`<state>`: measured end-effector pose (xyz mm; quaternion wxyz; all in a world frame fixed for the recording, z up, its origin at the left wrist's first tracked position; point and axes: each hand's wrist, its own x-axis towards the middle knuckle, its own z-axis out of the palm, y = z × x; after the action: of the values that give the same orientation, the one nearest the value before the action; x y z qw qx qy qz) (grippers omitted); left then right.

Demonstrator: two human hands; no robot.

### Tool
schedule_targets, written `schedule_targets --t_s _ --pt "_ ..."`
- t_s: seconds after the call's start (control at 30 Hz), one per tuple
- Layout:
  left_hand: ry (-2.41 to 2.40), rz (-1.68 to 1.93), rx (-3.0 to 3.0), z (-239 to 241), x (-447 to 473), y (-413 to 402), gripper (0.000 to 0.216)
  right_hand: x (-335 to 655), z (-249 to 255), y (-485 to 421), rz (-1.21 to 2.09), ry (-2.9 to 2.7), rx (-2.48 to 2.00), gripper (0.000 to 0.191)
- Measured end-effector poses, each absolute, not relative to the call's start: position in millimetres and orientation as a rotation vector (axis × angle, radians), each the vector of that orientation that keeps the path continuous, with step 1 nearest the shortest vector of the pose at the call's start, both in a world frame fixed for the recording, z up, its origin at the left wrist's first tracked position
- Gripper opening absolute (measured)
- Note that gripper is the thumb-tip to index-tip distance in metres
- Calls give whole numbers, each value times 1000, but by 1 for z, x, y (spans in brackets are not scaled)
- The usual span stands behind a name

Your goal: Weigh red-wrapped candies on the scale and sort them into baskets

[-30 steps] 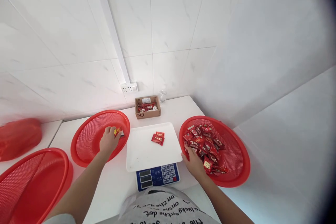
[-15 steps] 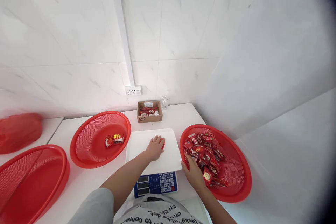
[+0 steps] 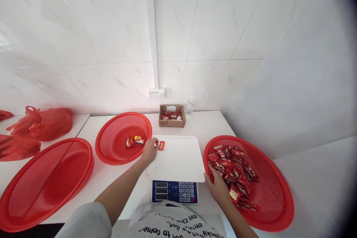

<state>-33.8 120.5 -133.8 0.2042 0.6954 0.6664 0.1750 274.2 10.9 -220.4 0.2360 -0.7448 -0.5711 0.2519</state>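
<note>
White tabletop [image 3: 122,187] against a tiled wall corner, head view.

Largest item: an empty red mesh basket [image 3: 41,178] at far left, partly cut off by the frame edge. Next: the right-hand red basket [image 3: 275,200], holding a pile of red snack packets [image 3: 232,165] heaped on its left half. Then the middle red basket [image 3: 111,145], smaller, with two packets [image 3: 134,141] lying side by side near its right wall.

Between the middle and right-hand baskets sits an electronic scale [image 3: 174,191] (blue keypad panel facing the person), topped by a white weighing tray [image 3: 181,160]. Knotted red plastic bags [image 3: 47,122] lie at the back left, well apart from the scale.

Left hand [image 3: 149,150]: over the tray's left edge, just beside the middle basket's rim, fingers curled. One red packet [image 3: 161,145] sits at the fingertips on the tray's back left corner. Cannot tell whether the grip is closed on it or only touching; a sliver of red shows at the fingertips.

Right hand [image 3: 219,187]: on the near left side of the right-hand basket, fingers reaching into the packet pile. Grip state not resolvable, as the fingertips are hidden among the packets.

Back of the tabletop: an open cardboard box [image 3: 172,121] with red packets inside, a clear drinking glass [image 3: 189,107] just to its right, and a wall socket [image 3: 156,92] above.
</note>
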Motion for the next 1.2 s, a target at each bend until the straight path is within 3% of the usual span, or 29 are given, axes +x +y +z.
schedule_targets --t_s 0.17,0.37,0.57,0.8,1.2 --pt "2096 592 1748 -120 -88 132 21 274 -219 11 699 -1540 -2025 54" --pt "2307 547 1640 -116 -105 133 39 274 -220 10 685 -1536 -2010 53" --pt "1901 363 2118 -139 -52 126 36 275 -219 11 713 -1549 -2037 55" --pt "1703 327 2081 -160 -14 116 18 275 -213 12 767 -1549 -2050 60" --pt "1934 951 1352 -134 -93 119 18 277 -222 13 800 -1471 -2055 59"
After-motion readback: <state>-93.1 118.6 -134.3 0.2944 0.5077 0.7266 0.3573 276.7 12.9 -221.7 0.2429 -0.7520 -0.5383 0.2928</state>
